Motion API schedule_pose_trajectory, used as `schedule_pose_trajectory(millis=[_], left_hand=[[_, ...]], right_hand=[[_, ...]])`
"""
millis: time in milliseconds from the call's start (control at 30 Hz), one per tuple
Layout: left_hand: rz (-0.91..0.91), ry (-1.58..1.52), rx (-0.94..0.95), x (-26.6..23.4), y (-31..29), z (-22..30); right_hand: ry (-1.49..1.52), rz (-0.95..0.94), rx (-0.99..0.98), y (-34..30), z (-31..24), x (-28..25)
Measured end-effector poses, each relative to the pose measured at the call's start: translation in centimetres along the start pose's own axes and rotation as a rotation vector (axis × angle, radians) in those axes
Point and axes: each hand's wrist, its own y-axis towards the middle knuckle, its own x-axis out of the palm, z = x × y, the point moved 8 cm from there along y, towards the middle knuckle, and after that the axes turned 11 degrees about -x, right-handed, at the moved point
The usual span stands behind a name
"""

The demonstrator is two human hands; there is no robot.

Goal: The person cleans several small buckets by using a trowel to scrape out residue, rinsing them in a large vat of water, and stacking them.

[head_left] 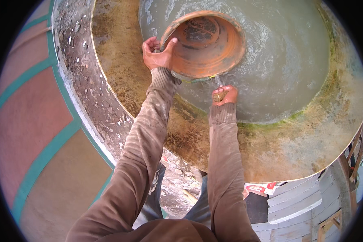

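My left hand (159, 54) grips the left rim of a round terracotta bowl (220, 50), thumb toward the inside and fingers around the outside. The bowl is tilted with its mouth toward me, above cloudy grey water (278, 60); dark patches mark its inner base. Just below the bowl's near rim, my right hand (226, 95) is closed around a wooden-handled tool (220, 97), the handle's butt end pointing at me. A yellow-green strip and something pale show between that fist and the bowl; the tool's working end is too unclear to name.
A wide, stained round basin rim (278, 157) curves around the water, with green growth along its inner edge. Rubble-strewn ground (84, 68) lies to the left, beside a floor with green bands (32, 169). White slabs (296, 205) and wooden pieces (330, 222) lie at lower right.
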Motion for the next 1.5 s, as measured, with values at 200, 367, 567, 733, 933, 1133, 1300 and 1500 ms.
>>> schedule_pose_trajectory(millis=[200, 367, 567, 733, 933, 1133, 1300, 1500], left_hand=[[-0.283, 0.421, -0.332, 0.2, 2.5, -7.3], [-0.360, 0.418, -0.146, 1.0, 2.4, -0.8], [-0.519, 0.341, -0.023, 0.3, 0.1, -0.6], [-0.650, 0.228, -0.157, -1.2, 1.1, -3.8], [-0.770, 0.300, -0.087, -2.8, 0.4, -4.4], [-0.764, 0.295, -0.084, -3.4, 0.7, -5.0], [-0.608, 0.307, -0.061, -6.4, -0.7, -1.5], [-0.388, 0.193, -0.214, -17.0, -5.3, 2.2]], right_hand=[[-0.275, 0.157, -0.130, -12.3, -2.2, 1.9], [-1.762, -0.372, -0.776, -16.4, -7.7, 4.7], [-2.184, -0.634, -0.962, -12.2, -6.2, 14.7], [-2.227, -0.999, -0.820, -12.6, 1.7, 11.2], [-2.318, -1.099, -0.894, -14.2, 0.6, 14.9], [-2.054, -1.081, -0.577, -13.1, 3.2, 9.8], [-1.759, -0.906, -0.616, -19.9, 3.8, 10.5], [-1.723, -0.984, -0.480, -25.9, 2.5, 11.5]])
